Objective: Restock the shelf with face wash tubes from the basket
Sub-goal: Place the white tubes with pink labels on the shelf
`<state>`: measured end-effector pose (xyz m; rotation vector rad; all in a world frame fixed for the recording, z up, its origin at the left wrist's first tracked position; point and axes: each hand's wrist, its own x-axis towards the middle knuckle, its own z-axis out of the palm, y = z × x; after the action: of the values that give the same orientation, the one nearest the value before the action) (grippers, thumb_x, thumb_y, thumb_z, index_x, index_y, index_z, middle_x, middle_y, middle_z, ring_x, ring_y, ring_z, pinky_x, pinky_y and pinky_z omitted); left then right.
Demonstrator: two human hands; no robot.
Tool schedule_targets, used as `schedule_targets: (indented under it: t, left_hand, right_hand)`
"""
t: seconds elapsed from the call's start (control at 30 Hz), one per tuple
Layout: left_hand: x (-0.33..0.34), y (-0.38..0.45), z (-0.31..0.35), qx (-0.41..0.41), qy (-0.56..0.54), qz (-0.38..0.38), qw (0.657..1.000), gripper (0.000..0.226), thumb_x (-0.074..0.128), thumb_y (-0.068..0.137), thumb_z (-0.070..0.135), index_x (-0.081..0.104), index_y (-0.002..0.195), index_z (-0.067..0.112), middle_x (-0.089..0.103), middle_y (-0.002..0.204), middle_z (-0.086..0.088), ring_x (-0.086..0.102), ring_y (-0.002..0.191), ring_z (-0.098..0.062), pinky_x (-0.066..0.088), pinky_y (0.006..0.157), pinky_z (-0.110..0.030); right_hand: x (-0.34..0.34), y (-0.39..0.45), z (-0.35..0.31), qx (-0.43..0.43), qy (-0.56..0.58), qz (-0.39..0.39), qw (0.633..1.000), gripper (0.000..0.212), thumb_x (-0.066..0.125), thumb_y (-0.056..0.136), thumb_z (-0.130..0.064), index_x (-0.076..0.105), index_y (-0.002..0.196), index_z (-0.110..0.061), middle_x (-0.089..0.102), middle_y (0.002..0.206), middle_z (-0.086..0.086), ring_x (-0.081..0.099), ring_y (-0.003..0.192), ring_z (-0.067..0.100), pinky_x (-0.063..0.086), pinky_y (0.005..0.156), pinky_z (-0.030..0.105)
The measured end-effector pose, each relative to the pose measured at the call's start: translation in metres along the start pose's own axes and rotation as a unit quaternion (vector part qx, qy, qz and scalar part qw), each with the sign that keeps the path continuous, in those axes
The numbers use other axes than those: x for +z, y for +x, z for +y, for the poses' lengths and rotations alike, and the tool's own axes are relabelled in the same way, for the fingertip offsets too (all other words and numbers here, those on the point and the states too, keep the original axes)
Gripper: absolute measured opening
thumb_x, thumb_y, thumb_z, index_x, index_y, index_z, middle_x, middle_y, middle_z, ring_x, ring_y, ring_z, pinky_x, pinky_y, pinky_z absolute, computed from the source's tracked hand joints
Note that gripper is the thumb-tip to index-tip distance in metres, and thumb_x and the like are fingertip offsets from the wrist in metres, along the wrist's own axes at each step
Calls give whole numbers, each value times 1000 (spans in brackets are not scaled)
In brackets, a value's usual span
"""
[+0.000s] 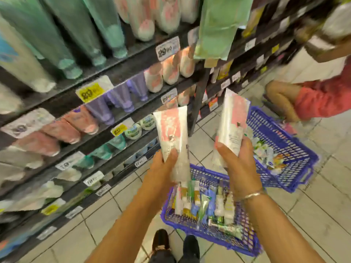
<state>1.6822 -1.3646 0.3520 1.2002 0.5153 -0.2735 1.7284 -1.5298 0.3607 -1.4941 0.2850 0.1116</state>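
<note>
Shop aisle, tiled floor [313, 215]; stocked shelf [121, 69] at left. My left hand [163, 168] grips one pink-and-white tube [173, 133]; my right hand [237, 160] grips a second tube [232, 120], both above the basket [171, 215]. I judge them light, soft-walled and glossy, so I hold near the firm cap end, not the squeezable middle.
</note>
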Motion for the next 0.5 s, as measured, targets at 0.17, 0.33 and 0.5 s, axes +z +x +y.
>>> schedule_targets:
  t: [0.17, 0.33, 0.5]
  left_hand:
    - [12, -45, 70, 117, -39, 21, 992, 38, 58, 69, 40, 54, 106, 31, 74, 95, 13, 70, 84, -6, 56, 62, -26]
    - [29, -89, 120, 209, -71, 45, 974, 44, 61, 71, 33, 51, 113, 22, 69, 108, -3, 68, 81, -16, 55, 57, -24]
    - [31, -128, 154, 269, -58, 78, 958, 35, 60, 78, 28, 52, 112, 23, 71, 104, 8, 69, 92, -9, 56, 67, -26]
  right_hand:
    - [22, -16, -101, -78, 5, -65, 995, 41, 69, 76, -16, 45, 108, -25, 61, 97, -9, 63, 80, 0, 54, 64, 18]
    - [34, -40, -162, -144, -13, -104, 984, 60, 75, 71, -10, 34, 113, -19, 59, 94, -9, 64, 70, -8, 51, 57, 10]
    - [48, -63, -196, -196, 14, -145, 970, 57, 75, 70, -4, 34, 102, -29, 54, 96, -8, 61, 69, -15, 50, 55, 8]
